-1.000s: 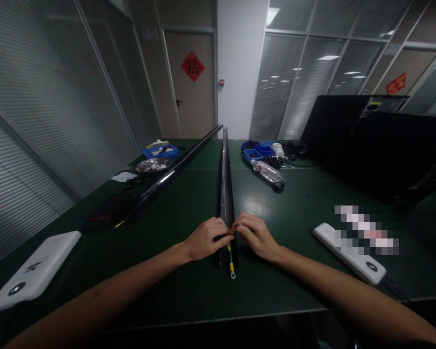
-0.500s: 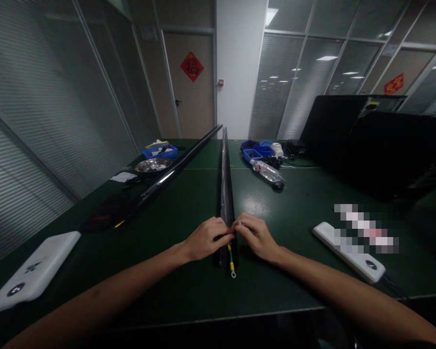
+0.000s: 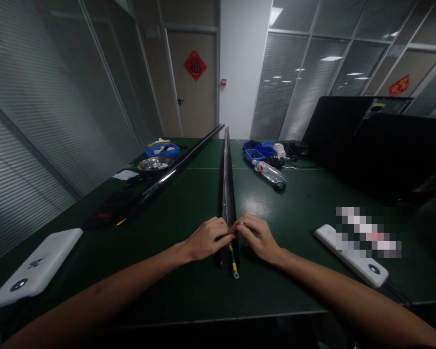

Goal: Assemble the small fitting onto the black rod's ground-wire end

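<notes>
A long black rail (image 3: pixel 227 184) runs straight away from me down the green table (image 3: pixel 189 286). Both hands rest on its near end. My left hand (image 3: pixel 208 238) has its fingers curled and pinched against the rail's left side. My right hand (image 3: pixel 257 236), with a ring on one finger, pinches at the rail's top from the right. The fingertips of both meet over the rail. A yellow-green wire with a ring terminal (image 3: pixel 234 264) hangs out of the rail end just below the hands.
A second black rail (image 3: pixel 174 172) lies diagonally to the left. White devices lie at the near left (image 3: pixel 36 266) and near right (image 3: pixel 352 257). Farther off are a metal bowl (image 3: pixel 154 164), blue bins (image 3: pixel 257 149), a plastic bottle (image 3: pixel 269 173) and black monitors (image 3: pixel 378 145).
The hands hold nearly the same place on the rail end; only the view has shifted slightly.
</notes>
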`<state>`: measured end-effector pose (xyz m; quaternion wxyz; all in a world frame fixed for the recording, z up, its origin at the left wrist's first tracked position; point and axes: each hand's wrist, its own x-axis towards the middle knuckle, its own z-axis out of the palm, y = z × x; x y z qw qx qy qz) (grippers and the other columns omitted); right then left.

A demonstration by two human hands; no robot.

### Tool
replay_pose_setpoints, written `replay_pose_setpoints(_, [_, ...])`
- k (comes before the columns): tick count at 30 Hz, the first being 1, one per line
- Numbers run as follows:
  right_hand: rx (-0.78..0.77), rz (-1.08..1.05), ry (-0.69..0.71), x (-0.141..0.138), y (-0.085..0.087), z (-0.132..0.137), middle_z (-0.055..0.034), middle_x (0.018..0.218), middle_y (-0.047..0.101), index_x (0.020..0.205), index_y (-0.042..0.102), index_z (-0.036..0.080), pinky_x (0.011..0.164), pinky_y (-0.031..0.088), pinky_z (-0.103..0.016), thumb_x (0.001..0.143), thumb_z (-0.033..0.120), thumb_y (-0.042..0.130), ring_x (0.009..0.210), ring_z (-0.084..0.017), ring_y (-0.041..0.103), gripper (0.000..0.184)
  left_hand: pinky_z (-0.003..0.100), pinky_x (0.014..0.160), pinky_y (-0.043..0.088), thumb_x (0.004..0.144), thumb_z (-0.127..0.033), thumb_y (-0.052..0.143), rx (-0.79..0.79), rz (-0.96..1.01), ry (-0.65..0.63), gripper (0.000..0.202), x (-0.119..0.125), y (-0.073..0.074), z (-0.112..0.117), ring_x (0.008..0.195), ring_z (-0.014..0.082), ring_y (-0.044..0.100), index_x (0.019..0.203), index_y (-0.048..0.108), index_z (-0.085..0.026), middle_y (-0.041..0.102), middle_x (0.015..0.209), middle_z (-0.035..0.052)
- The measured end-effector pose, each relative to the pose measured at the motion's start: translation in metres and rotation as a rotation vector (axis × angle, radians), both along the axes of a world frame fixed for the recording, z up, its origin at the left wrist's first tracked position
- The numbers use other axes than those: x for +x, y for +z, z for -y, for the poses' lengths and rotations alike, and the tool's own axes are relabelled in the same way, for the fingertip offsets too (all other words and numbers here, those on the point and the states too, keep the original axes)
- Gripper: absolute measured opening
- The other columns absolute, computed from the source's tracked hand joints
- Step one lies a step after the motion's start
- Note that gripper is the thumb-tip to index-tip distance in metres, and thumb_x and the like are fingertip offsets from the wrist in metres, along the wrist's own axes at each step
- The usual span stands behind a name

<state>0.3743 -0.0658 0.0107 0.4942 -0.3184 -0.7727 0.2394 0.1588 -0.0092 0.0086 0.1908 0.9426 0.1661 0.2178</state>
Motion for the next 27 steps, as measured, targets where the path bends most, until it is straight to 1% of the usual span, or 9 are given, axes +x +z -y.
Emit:
replay_pose_setpoints(6, [-0.002, 0.009, 0.019, 0.0014, -0.0009, -0.0017, -0.0063, 0.087, 0.063, 0.092, 0.069, 0.017, 0.072, 0.048, -0.031, 0.106, 0.033, 0.048, 0.078, -0.018, 0.060, 0.030, 0.034, 0.091, 0.044, 0.107, -0.030, 0.047, 0.016, -0.010, 0.006, 0.025, 0.0005, 0.0001, 0.0002, 0.097, 0.0195, 0.060, 0.105, 0.068, -0.017, 0.068, 0.100, 0.0057])
replay_pose_setpoints(11, [-0.030, 0.005, 0.047, 0.0023, -0.0022, -0.0036, -0.0060, 0.087, 0.063, 0.091, 0.068, 0.017, 0.071, 0.050, -0.030, 0.107, 0.035, 0.047, 0.078, -0.018, 0.060, 0.031, 0.033, 0.089, 0.045, 0.107, -0.033, 0.046, 0.024, 0.003, 0.005, 0.029, 0.0017, 0.0023, 0.0014, 0.096, 0.0195, 0.061, 0.100, 0.069, -0.017, 0.068, 0.098, 0.0059])
replay_pose_setpoints(20, [-0.004, 0.019, -0.011, 0.0002, -0.0008, -0.0013, -0.0061, 0.087, 0.065, 0.092, 0.070, 0.018, 0.077, 0.049, -0.032, 0.106, 0.032, 0.049, 0.081, -0.018, 0.062, 0.029, 0.035, 0.089, 0.046, 0.108, -0.031, 0.043, 0.025, -0.001, 0.003, 0.031, 0.0002, -0.0004, -0.0008, 0.094, 0.0196, 0.060, 0.102, 0.069, -0.016, 0.068, 0.097, 0.0062])
replay_pose_setpoints(23, [0.005, 0.022, -0.004, 0.0004, -0.0009, -0.0019, -0.0062, 0.087, 0.065, 0.091, 0.069, 0.017, 0.075, 0.049, -0.031, 0.106, 0.033, 0.049, 0.081, -0.018, 0.062, 0.030, 0.034, 0.089, 0.046, 0.107, -0.031, 0.045, 0.024, 0.005, 0.000, 0.029, 0.0008, 0.0006, -0.0005, 0.093, 0.0192, 0.060, 0.101, 0.069, -0.017, 0.068, 0.097, 0.0058])
replay_pose_setpoints(27, [-0.010, 0.009, 0.036, 0.0012, -0.0002, -0.0028, -0.0062, 0.087, 0.063, 0.090, 0.068, 0.017, 0.071, 0.050, -0.030, 0.107, 0.035, 0.046, 0.077, -0.017, 0.060, 0.033, 0.033, 0.089, 0.046, 0.106, -0.031, 0.047, 0.025, 0.004, 0.002, 0.026, 0.0009, 0.0020, 0.0005, 0.096, 0.0193, 0.060, 0.105, 0.069, -0.017, 0.068, 0.100, 0.0059])
